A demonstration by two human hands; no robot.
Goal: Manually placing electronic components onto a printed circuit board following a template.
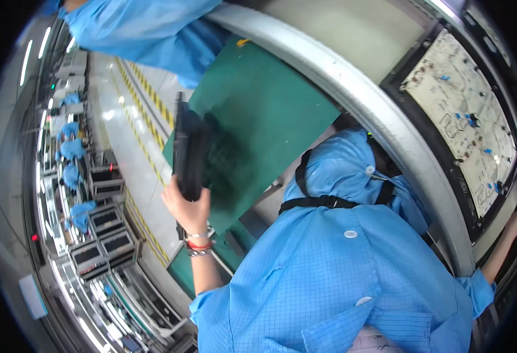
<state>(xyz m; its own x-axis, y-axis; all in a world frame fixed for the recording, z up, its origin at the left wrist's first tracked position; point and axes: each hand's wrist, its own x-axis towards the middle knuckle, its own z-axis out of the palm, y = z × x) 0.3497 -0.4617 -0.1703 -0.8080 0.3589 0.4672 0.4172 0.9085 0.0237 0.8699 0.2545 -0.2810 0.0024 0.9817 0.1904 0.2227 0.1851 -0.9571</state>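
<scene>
Here the left hand point(187, 207) is raised, clamped on a black tray point(189, 147); right hand point(516, 222) grips the frame point(447, 170).

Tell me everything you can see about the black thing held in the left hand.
The black object is a flat, elongated, dark slab, apparently plastic or metal, too blurred to identify further. It stands nearly upright, long axis vertical, in front of the green mat. The left hand closes its grip around the lower end; the upper end rises free toward a blue sleeve above. A narrow edge on its left side catches slight light. Nothing else visibly touches it.
</scene>
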